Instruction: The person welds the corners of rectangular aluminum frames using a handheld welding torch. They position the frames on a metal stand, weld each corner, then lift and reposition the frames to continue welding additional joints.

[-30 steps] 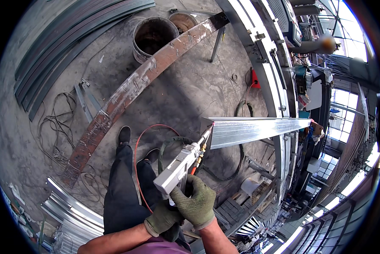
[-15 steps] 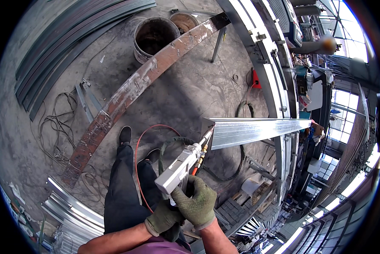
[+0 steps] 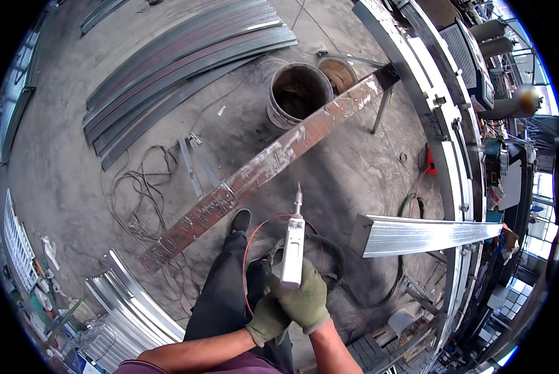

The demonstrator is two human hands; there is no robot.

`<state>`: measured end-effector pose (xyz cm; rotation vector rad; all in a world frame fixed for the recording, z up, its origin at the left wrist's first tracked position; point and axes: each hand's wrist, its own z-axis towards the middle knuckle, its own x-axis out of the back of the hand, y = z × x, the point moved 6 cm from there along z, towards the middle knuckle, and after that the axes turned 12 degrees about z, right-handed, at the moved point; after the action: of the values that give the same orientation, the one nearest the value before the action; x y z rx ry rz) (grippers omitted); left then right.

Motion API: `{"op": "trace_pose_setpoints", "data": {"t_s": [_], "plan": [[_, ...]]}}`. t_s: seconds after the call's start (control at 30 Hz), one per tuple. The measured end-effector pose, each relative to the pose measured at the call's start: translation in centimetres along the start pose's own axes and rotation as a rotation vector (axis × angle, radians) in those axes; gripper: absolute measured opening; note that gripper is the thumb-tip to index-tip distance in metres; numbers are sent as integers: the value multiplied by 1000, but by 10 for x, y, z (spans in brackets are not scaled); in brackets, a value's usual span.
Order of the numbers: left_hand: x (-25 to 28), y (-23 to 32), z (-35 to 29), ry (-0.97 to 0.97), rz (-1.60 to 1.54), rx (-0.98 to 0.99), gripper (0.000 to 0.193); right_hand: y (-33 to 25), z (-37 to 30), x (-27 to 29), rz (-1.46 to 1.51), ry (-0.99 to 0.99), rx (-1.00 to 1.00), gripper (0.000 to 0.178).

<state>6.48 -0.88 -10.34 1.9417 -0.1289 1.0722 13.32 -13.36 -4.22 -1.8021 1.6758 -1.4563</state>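
Observation:
A silver, boxy handheld laser welding gun (image 3: 293,249) with a narrow nozzle points away from me, over the concrete floor. My right hand (image 3: 307,300), in a green work glove, is wrapped round its grip behind the body. Close below it my left hand (image 3: 269,319), gloved alike, is closed at the rear of the gun; its fingers are partly hidden. A thin red hose (image 3: 247,262) and a dark sleeved cable (image 3: 336,252) loop beside the gun. Right of the nozzle, and apart from it, a shiny galvanized steel channel (image 3: 426,238) juts out from the long rail.
A rusty beam (image 3: 254,177) crosses in front of my feet. Beyond it stand a round bucket (image 3: 299,93) and stacked grey profiles (image 3: 186,68). Cables (image 3: 143,193) lie on the floor at left. Shiny metal strips (image 3: 136,311) lie at lower left. A long steel rail (image 3: 444,131) runs along the right.
The welding gun has moved from the channel's end, its nozzle now turned toward the beam. Both hands stay on it. My view has swung left, so the scene sits further right.

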Motion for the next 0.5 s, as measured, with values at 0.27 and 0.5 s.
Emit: {"op": "trace_pose_setpoints", "data": {"t_s": [0.27, 0.5], "plan": [[-37, -49, 56, -89, 150, 142, 38, 64, 70, -39, 135, -23, 57, 36], [-138, -93, 44, 97, -1416, 512, 45, 76, 82, -50, 164, -34, -42, 41]]}}
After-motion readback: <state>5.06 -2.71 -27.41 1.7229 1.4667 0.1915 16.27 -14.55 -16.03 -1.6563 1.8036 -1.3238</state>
